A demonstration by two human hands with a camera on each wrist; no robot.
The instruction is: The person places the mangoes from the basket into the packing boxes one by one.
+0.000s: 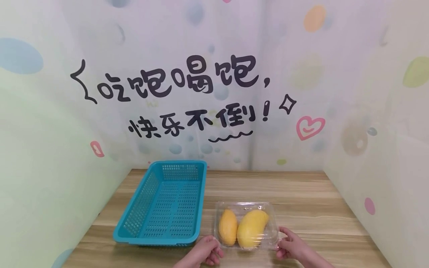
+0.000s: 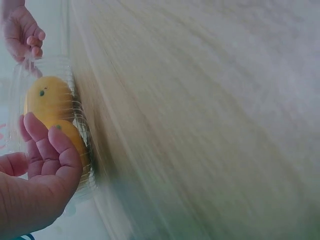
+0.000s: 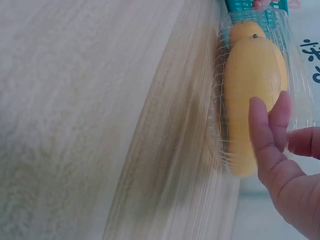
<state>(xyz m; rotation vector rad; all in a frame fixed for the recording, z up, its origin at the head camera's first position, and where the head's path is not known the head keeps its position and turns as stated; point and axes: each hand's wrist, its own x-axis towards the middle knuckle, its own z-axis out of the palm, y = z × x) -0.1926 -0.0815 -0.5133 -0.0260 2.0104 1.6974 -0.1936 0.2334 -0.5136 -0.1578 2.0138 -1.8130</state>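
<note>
A clear plastic clamshell box [image 1: 264,243] holds two yellow mangoes: a smaller, more orange one [image 1: 228,227] on the left and a larger one [image 1: 252,229] on the right. At its near left corner, my left hand [image 1: 203,251] grips the rim with bent fingers. My right hand [image 1: 292,245] pinches the near right edge, with the thumb and fingers on either side of it. In the right wrist view, the fingers [image 3: 260,125] lie in front of the larger mango. The box looks closed; part of its edge is hidden by the hands.
A teal plastic basket [image 1: 174,208] with perforated sides stands left of the box, its inside bare. The wood-patterned tabletop [image 1: 311,201] extends behind and right of the box. Printed white walls [image 1: 214,44] enclose the back and both sides.
</note>
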